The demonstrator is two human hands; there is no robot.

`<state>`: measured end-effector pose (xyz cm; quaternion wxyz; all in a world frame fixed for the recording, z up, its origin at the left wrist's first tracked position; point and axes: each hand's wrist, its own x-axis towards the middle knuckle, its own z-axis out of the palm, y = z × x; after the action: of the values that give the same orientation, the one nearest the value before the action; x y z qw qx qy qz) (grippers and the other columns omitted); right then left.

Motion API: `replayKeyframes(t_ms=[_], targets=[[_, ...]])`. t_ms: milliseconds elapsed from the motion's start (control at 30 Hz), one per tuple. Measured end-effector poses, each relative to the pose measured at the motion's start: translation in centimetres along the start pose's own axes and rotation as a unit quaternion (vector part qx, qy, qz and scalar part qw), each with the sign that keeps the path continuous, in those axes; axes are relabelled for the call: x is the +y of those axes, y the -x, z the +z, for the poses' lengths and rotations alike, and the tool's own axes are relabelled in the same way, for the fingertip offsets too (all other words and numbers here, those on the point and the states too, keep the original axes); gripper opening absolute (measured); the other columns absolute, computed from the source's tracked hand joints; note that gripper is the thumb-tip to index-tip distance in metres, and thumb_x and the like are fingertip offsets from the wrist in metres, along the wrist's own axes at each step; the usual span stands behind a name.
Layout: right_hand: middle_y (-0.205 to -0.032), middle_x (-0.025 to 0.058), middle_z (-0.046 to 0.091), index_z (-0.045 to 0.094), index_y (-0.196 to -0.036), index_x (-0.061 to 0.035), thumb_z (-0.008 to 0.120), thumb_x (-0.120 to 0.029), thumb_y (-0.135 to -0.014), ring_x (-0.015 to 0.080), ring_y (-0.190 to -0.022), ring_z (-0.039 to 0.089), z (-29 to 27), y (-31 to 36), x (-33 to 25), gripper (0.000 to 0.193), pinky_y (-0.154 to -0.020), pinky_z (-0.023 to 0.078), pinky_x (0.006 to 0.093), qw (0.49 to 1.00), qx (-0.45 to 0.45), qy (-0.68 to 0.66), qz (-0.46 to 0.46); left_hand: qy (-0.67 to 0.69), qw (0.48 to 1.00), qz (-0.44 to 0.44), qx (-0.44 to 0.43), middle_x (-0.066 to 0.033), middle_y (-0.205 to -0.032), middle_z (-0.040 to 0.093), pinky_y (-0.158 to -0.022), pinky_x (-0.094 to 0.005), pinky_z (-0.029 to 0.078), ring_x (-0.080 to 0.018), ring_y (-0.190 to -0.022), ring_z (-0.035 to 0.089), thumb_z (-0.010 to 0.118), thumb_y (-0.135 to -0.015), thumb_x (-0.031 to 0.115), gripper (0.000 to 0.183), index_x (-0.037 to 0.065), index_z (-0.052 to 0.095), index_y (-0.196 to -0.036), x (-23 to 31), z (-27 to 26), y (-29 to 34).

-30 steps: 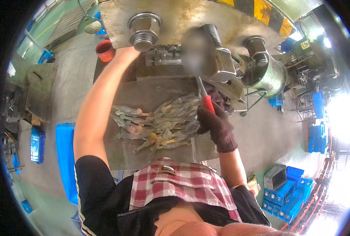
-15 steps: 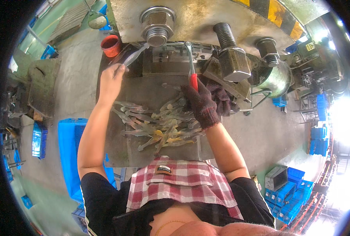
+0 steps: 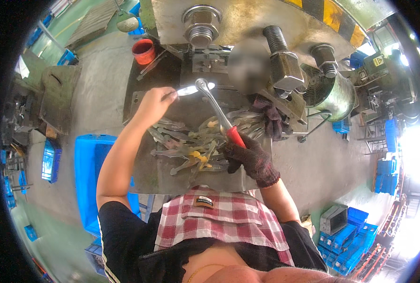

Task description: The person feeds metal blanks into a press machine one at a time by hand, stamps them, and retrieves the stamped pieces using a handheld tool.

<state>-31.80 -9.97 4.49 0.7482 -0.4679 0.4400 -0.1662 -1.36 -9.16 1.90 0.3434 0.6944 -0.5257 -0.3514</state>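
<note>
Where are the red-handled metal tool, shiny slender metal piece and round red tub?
Red-handled metal tool [image 3: 219, 113], head view: on its shaft.
Shiny slender metal piece [image 3: 187, 90], head view: on its flat side.
Round red tub [image 3: 145, 58], head view: on its wall.

Right side: blown-out glare
Metal piece [image 3: 187, 90]: bright glint
Middle bolt [image 3: 284, 70]: blurred patch just left
Edges: black, fisheye-bent

The tool handle [image 3: 235, 137] is red, the apron [image 3: 221, 215] checked

White light [image 3: 418, 153] glares at far right, beyond a grey and green floor [image 3: 325, 165].
</note>
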Motion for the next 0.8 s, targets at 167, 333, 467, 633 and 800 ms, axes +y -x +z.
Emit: replayKeyframes(t_ms=[167, 333, 467, 633, 800], targets=[[-0.075, 0.0045, 0.059, 0.059, -0.105, 0.0006, 0.065, -0.027, -0.085, 0.0128, -0.055, 0.057, -0.4, 0.1, -0.6, 0.035, -0.046, 0.050, 0.0267, 0.993, -0.078, -0.064, 0.054, -0.374, 0.863, 0.312, 0.135, -0.0062, -0.082, 0.062, -0.062, -0.0392, 0.049, -0.0289, -0.077, 0.059, 0.066, -0.079, 0.019, 0.020, 0.011, 0.064, -0.097, 0.9, -0.2, 1.1], [-0.074, 0.0043, 0.058, 0.060, -0.105, 0.0002, 0.064, -0.029, -0.085, 0.0127, -0.054, 0.057, -0.8, -0.1, -0.3, 0.035, -0.044, 0.049, 0.0261, 0.992, -0.077, -0.044, 0.088, -0.333, 0.888, 0.287, 0.134, -0.0091, -0.093, 0.059, -0.074, -0.0391, 0.049, -0.0298, -0.092, 0.057, 0.069, -0.074, 0.014, 0.025, 0.009, 0.063, -0.098, -0.6, -1.3, 1.7], [-0.074, 0.0032, 0.058, 0.061, -0.104, -0.0004, 0.064, -0.028, -0.086, 0.0116, -0.055, 0.056, -1.0, 0.0, -0.3, 0.034, -0.043, 0.049, 0.0249, 0.998, -0.033, 0.002, 0.054, -0.466, 0.867, 0.171, -0.041, -0.0111, -0.091, 0.057, -0.082, -0.0389, 0.048, -0.0298, -0.096, 0.055, 0.071, -0.069, 0.013, 0.027, 0.006, 0.063, -0.094, -4.7, -3.3, 2.0], [-0.073, 0.0021, 0.058, 0.062, -0.102, -0.0010, 0.065, -0.027, -0.086, 0.0110, -0.055, 0.056, -1.9, 0.2, 0.0, 0.030, -0.042, 0.047, 0.0244, 0.998, -0.043, -0.037, -0.007, -0.463, 0.865, 0.157, -0.115, -0.0151, -0.082, 0.061, -0.076, -0.0425, 0.048, -0.0337, -0.085, 0.059, 0.068, -0.071, 0.014, 0.019, 0.001, 0.059, -0.082, -4.7, -2.8, 0.3], [-0.076, 0.0047, 0.059, 0.058, -0.107, 0.0011, 0.063, -0.033, -0.083, 0.0140, -0.058, 0.057, -3.7, 1.1, -0.6, 0.042, -0.045, 0.048, 0.0269, 0.995, 0.090, 0.020, -0.040, -0.276, 0.949, 0.149, -0.034, -0.0165, -0.079, 0.063, -0.069, -0.0434, 0.046, -0.0360, -0.077, 0.062, 0.060, -0.085, 0.018, 0.016, 0.003, 0.060, -0.089, -2.5, -4.2, -2.6]])
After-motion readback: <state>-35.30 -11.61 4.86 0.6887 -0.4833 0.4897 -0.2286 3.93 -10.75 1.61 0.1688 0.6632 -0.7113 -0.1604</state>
